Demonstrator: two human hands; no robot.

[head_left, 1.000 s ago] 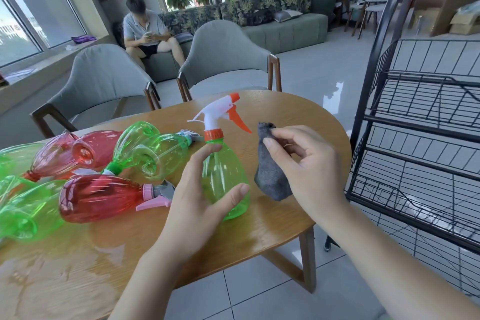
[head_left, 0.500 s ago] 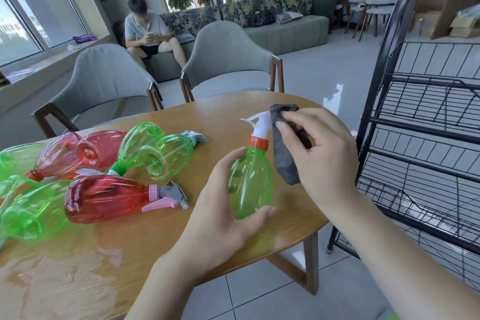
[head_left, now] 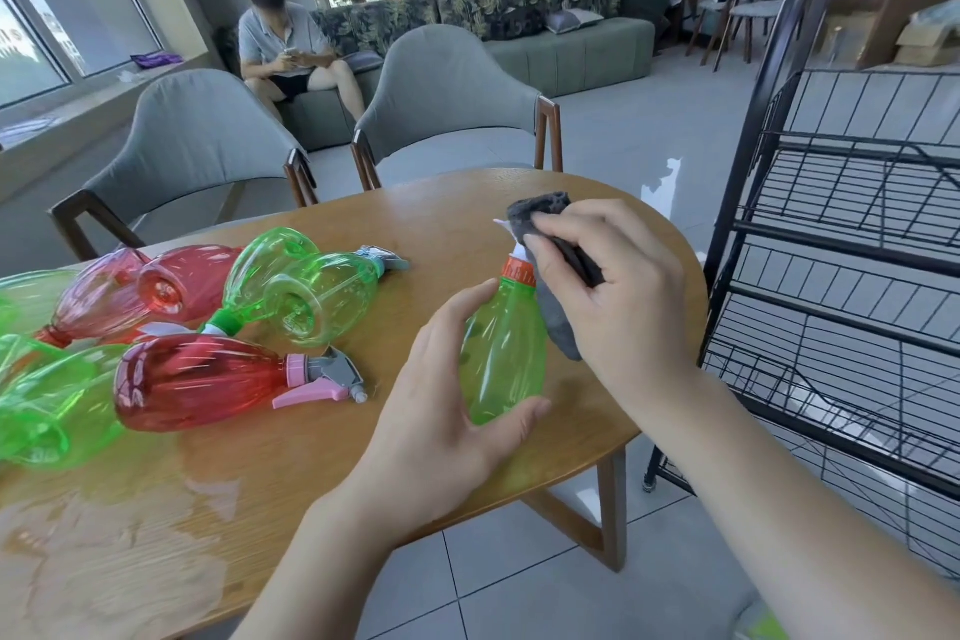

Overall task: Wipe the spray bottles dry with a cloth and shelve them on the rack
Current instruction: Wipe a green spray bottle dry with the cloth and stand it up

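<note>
My left hand (head_left: 441,395) grips a green spray bottle (head_left: 504,353) with an orange collar, held tilted above the table's right end. My right hand (head_left: 618,296) holds a grey cloth (head_left: 556,276) wrapped over the bottle's white spray head, most of which is hidden. Several other green and red spray bottles lie on their sides on the left of the table, among them a red bottle with a pink trigger (head_left: 202,379) and a green bottle (head_left: 317,296). The black wire rack (head_left: 852,286) stands to the right, with nothing on the shelves in view.
The oval wooden table (head_left: 363,457) has wet patches near its front left. Two grey armchairs (head_left: 452,104) stand behind it. A person sits on a sofa at the back. Tiled floor lies between the table and the rack.
My left hand lifted the green bottle and brought it rightward and tilted. My right hand moved the cloth from beside the bottle onto its spray head, covering the orange trigger.
</note>
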